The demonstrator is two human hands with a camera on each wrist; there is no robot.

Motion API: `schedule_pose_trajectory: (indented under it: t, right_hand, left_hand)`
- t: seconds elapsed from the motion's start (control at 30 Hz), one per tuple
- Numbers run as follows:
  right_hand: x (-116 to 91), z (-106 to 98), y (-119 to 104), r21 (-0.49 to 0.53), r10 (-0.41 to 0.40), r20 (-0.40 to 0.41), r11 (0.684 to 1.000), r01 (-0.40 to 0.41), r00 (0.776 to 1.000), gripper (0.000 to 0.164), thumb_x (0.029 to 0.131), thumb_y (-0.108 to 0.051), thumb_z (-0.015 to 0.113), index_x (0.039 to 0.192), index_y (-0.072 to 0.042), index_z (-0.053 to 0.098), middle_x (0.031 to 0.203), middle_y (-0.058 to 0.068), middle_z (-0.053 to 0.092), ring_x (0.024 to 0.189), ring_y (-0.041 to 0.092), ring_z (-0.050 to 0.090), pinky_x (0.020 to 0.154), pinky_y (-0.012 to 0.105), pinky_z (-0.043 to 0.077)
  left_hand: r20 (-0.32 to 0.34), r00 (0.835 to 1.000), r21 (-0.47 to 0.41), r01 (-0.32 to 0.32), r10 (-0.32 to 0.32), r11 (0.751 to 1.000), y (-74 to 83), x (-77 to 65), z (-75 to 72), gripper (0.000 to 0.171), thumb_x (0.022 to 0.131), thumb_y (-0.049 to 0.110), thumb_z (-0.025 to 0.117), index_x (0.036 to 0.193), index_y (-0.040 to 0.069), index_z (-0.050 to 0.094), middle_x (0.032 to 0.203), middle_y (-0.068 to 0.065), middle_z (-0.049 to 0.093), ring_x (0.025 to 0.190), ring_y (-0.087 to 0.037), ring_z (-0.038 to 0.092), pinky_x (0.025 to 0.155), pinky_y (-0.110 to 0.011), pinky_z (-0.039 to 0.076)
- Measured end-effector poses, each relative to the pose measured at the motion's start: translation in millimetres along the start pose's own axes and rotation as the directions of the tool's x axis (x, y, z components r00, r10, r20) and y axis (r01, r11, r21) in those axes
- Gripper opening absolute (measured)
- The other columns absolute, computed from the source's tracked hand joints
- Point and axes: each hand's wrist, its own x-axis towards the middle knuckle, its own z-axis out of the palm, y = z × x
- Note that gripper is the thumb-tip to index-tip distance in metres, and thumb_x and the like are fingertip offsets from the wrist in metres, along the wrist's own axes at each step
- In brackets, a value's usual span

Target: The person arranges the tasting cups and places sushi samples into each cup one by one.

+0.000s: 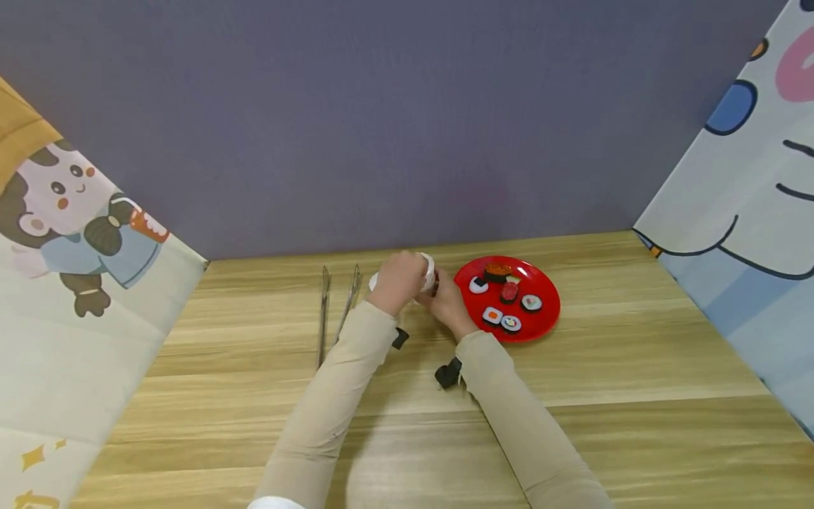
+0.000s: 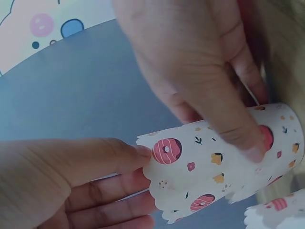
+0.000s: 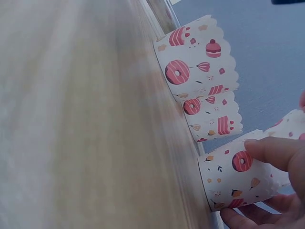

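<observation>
A: Grip status?
B: Both our hands are loaded. Left hand (image 1: 402, 277) pinches the upper cup (image 2: 167, 193) at its scalloped rim, thumb outside; we can't tell how far the fingers reach in.
A: Right?
B: Right hand (image 1: 448, 307) curls round the lower cup (image 3: 221, 183), thumb and fingers spread about as wide as the cup.
A: Where are the two?
B: Far part of the table (image 1: 267, 410), between tongs (image 1: 323, 314) and plate (image 1: 548, 304). Upper one's partly nested in the lower, rim sticking out. Lower base is about table level; we can't confirm contact.
A: Neighbours?
B: We see two more cups (image 3: 198, 59) upright to the left, close together. Tongs further left. Plate's red, holds sushi (image 1: 509, 291), just beside our right hand.
</observation>
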Motion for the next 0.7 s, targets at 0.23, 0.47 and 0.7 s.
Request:
schedule_pose_trajectory:
  t: [0.23, 0.47, 0.7]
  right_hand:
    - [-1, 1, 0, -0.001, -0.001, -0.009, 1.000, 0.001, 1.000, 0.059, 0.085, -0.016, 0.069, 0.135, -0.001, 0.040, 0.119, 0.016, 0.054, 0.099, 0.028, 0.053, 0.083, 0.038, 0.046]
    - [0, 2, 0, 0.012, -0.012, -0.020, 1.000, 0.012, 1.000, 0.056, 0.084, -0.015, 0.070, 0.132, 0.000, 0.043, 0.116, 0.016, 0.055, 0.096, 0.027, 0.053, 0.082, 0.037, 0.046]
    - [0, 2, 0, 0.011, -0.043, -0.040, 0.999, 0.043, 0.998, 0.055, 0.081, -0.010, 0.069, 0.129, 0.001, 0.046, 0.113, 0.017, 0.057, 0.095, 0.028, 0.054, 0.081, 0.036, 0.045]
  left_hand:
    - [-0.018, 1.000, -0.027, 0.002, -0.003, 1.000, -1.3, -7.1, -11.4, 0.014, 0.085, 0.009, 0.065, 0.072, 0.008, 0.068, 0.072, -0.005, 0.067, 0.065, -0.023, 0.063, 0.058, -0.035, 0.051]
    - [-0.039, 0.999, -0.049, 0.002, -0.004, 0.999, -2.1, -17.4, -21.3, 0.019, 0.082, 0.009, 0.068, 0.064, 0.010, 0.063, 0.065, -0.002, 0.062, 0.060, -0.019, 0.058, 0.056, -0.035, 0.048]
    - [-0.031, 0.999, -0.046, -0.030, 0.028, 0.998, -0.9, -27.0, -26.5, 0.030, 0.081, 0.011, 0.070, 0.057, 0.014, 0.054, 0.056, 0.004, 0.048, 0.054, -0.012, 0.039, 0.051, -0.030, 0.039]
